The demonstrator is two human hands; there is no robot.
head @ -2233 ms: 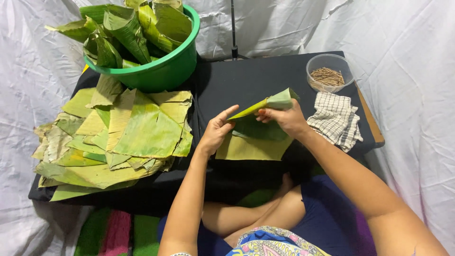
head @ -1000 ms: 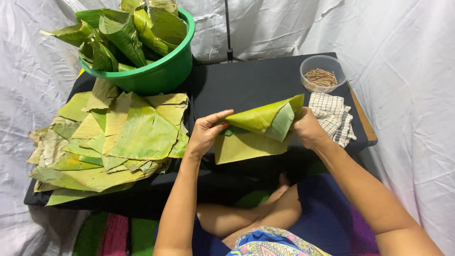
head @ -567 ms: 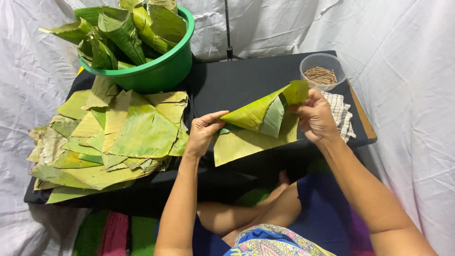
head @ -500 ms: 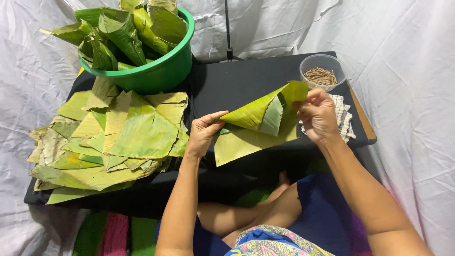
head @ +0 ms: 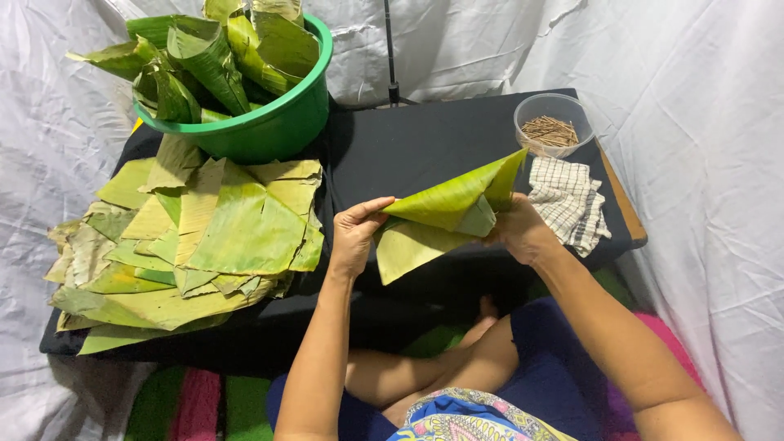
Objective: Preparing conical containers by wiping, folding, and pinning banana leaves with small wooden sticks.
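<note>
Left of the fingers, well apart: stack of cut banana-leaf pieces (head: 196,237), lying flat on the black tabletop (head: 425,139); behind the stack, green plastic tub (head: 269,122) filled with rolled leaf cones.

Left hand (head: 353,237): fingers closed in a pinch on the pointed end of the banana-leaf cone (head: 449,204), thumb on top, forefinger beneath.

Between the two hands: banana-leaf cone held above the table edge, half rolled, loose flap hanging below the fold.

Right hand (head: 518,230): curled round the wide mouth of the cone, fingertips hidden behind the leaf; exact grip there not to be told.

Right of the fingers, near: checked cloth (head: 567,200); beyond it, clear bowl of small wooden picks (head: 554,124).

Handling note, as judgement: keep the tip pinched tight, overlap drawn snug, grain of the leaf spared from cracking.
</note>
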